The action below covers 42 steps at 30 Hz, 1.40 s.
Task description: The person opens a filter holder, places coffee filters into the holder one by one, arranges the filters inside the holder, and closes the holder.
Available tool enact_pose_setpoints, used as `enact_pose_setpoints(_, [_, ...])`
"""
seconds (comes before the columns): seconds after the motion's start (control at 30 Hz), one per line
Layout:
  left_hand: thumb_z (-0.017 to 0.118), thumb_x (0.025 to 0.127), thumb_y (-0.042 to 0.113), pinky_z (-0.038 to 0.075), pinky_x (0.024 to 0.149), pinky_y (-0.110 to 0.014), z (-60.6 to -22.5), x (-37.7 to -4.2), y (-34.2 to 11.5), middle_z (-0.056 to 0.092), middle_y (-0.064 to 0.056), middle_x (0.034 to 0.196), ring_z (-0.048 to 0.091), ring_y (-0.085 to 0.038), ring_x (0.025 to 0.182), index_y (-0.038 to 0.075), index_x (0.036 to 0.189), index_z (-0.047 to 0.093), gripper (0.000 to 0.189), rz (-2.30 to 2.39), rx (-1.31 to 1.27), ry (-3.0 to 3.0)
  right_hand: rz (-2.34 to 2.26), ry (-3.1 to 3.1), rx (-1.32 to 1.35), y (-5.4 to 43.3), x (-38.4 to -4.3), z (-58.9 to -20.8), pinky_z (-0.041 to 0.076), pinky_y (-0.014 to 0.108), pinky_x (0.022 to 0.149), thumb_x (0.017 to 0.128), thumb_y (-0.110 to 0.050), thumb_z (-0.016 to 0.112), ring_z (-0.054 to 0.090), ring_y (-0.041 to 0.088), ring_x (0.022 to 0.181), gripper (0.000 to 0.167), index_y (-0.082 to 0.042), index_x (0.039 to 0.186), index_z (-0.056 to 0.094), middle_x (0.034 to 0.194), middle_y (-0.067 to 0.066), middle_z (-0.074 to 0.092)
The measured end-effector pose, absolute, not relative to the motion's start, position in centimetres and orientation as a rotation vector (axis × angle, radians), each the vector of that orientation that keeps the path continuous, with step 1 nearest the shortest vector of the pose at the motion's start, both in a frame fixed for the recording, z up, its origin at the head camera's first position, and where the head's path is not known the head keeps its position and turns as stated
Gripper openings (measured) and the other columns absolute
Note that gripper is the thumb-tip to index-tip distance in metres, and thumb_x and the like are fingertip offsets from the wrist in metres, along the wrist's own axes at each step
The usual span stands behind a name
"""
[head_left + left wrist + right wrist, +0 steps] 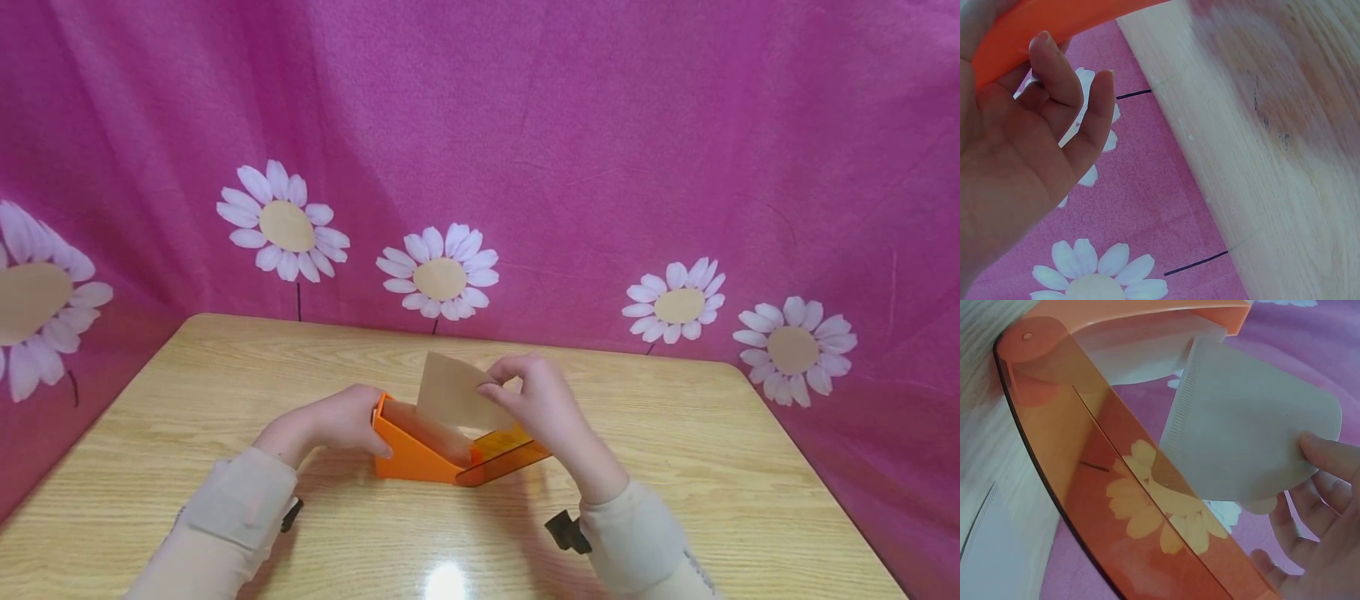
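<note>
An orange filter box (417, 447) stands on the table with its see-through amber lid (1116, 481) swung open to the right. My left hand (347, 421) grips the box's left end, thumb on the near side. In the left wrist view, part of the orange box (1054, 28) lies against that hand. Between thumb and fingers my right hand (536, 396) pinches a brown paper coffee filter (455, 392), tilted above the box opening. Its crimped edge shows in the right wrist view. More filter paper (1147, 353) sits inside the box.
The wooden table (225, 383) reaches back to a pink curtain (562, 167) printed with white daisies. In the right wrist view, a pale piece with a crimped edge (994, 550) shows at the lower left.
</note>
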<state>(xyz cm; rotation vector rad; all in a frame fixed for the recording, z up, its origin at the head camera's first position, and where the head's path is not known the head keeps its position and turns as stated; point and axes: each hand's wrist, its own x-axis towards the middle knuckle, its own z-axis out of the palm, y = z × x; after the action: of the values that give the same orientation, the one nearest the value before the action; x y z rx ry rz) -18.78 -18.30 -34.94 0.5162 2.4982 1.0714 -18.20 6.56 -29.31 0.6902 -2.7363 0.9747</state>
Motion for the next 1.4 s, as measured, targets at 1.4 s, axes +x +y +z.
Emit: enact_pose_setpoints(1.4, [0.072,0.068,0.001,0.046,0.070,-0.027,-35.1,-18.9,-18.4,0.062,0.001,0.078,0.052,-0.012,0.070,0.005,0.088,0.063,0.022,1.083,0.616,2.491,0.770,-2.738,0.734,4.4,-17.6,-31.8,0.041,0.030,0.073,0.077,-0.020,0.074,0.059,0.015,0.071,0.004,-0.017,0.075,0.071,0.071,-0.007,0.068])
